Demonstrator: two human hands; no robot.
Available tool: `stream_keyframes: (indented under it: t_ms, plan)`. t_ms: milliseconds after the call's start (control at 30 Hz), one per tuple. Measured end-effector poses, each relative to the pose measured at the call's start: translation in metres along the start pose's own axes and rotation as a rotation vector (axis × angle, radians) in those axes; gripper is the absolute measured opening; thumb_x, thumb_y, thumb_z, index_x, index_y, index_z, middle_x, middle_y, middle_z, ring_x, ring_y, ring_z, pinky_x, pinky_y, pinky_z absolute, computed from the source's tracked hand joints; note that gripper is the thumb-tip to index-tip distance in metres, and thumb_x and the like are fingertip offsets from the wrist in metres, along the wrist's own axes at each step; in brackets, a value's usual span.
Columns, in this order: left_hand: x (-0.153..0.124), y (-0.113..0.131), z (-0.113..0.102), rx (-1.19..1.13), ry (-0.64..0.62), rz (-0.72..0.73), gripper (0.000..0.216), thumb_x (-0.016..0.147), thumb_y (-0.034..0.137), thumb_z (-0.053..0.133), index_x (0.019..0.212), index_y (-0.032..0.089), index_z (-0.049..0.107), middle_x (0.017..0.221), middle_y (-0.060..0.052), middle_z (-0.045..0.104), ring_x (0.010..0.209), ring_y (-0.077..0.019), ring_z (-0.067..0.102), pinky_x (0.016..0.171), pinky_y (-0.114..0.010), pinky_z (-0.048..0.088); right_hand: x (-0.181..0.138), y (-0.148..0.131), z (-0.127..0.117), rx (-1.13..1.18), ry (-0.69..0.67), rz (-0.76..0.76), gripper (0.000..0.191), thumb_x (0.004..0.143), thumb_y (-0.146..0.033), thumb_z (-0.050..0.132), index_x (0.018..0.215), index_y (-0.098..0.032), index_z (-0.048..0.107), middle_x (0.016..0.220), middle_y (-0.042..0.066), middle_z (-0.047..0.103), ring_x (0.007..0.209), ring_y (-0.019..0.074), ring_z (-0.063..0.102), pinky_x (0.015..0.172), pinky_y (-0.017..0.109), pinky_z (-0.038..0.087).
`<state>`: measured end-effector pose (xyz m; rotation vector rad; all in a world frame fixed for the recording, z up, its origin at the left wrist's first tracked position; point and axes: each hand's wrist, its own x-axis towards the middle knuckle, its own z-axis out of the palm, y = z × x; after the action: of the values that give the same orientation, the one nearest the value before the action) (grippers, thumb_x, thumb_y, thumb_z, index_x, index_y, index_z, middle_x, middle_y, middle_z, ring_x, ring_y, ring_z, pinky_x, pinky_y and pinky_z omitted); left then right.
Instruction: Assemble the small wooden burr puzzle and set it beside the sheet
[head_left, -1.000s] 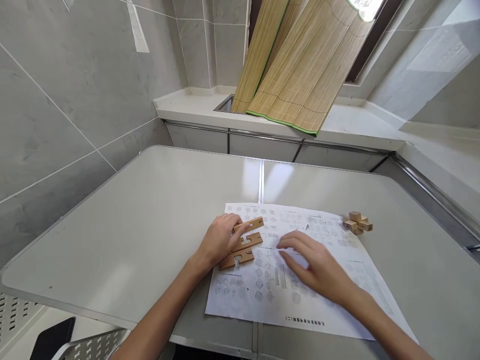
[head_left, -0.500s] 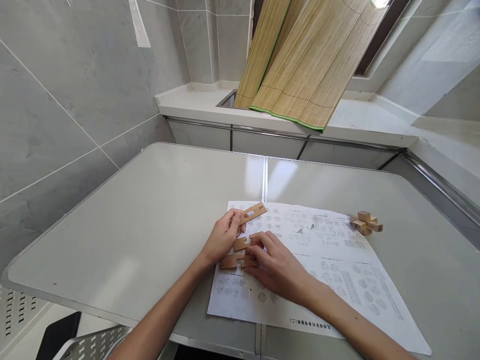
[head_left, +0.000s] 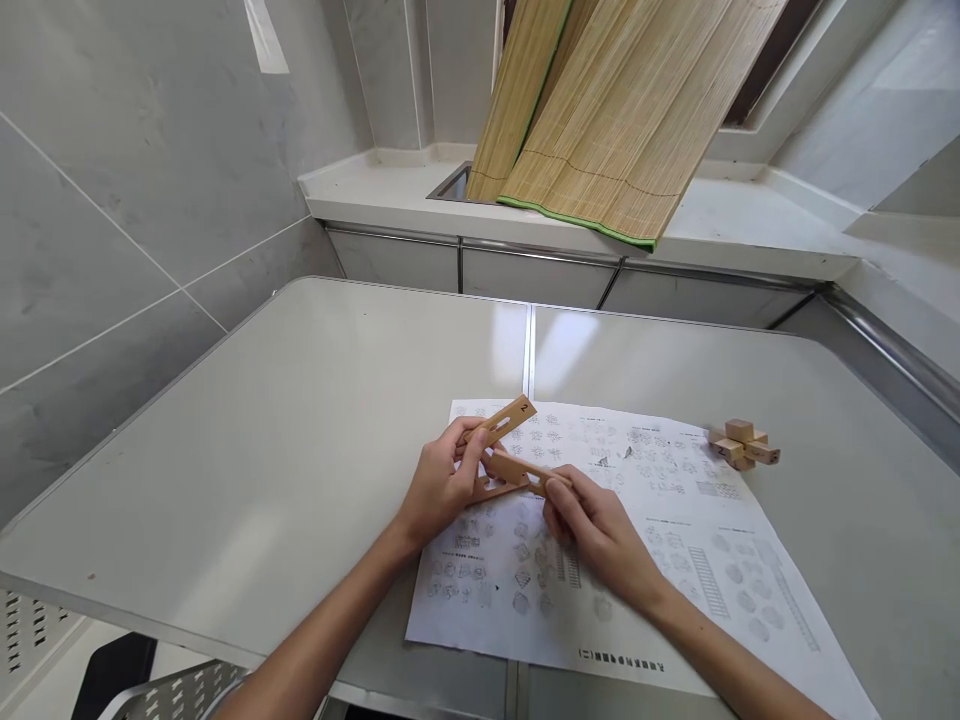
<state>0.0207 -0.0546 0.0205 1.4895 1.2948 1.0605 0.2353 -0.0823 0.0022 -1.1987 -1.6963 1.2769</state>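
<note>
On a grey folding table (head_left: 300,400), over the instruction sheet (head_left: 675,560), the left hand (head_left: 442,485) is gripping a slotted wooden strip (head_left: 504,421) while the right hand (head_left: 592,525) is pinching a second strip (head_left: 517,469), lining them up; mating them looks likely to need careful notch alignment. A third strip (head_left: 491,491) is lying beneath them.

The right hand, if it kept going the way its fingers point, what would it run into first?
Probably the left hand. The right hand points up and left, holding a wooden puzzle strip whose far end already reaches the left hand's fingers; depth is hard to judge.
</note>
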Motion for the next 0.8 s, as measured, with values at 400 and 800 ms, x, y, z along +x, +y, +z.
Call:
stream_keyframes:
  t_ms: [400, 800]
  plan:
    - [-0.012, -0.014, 0.012, 0.321, -0.05, 0.289, 0.032, 0.107, 0.032, 0.051, 0.136, 0.021, 0.056, 0.106, -0.008, 0.078, 0.091, -0.02, 0.078, 0.08, -0.034, 0.065, -0.003, -0.002, 0.002, 0.118, 0.256, 0.124, 0.045, 0.104, -0.063, 0.047, 0.085, -0.024, 0.057, 0.063, -0.001, 0.057, 0.053, 0.0155, 0.047, 0.051, 0.028, 0.04]
    - [-0.011, -0.018, 0.01, 0.595, 0.012, 0.537, 0.035, 0.111, 0.03, 0.046, 0.145, 0.023, 0.049, 0.097, -0.004, 0.079, 0.077, -0.0162, 0.077, 0.071, -0.027, 0.061, -0.003, -0.006, 0.0, 0.174, 0.161, 0.166, 0.046, 0.104, -0.063, 0.049, 0.084, -0.023, 0.059, 0.06, -0.002, 0.055, 0.05, 0.0132, 0.043, 0.048, 0.026, 0.038]
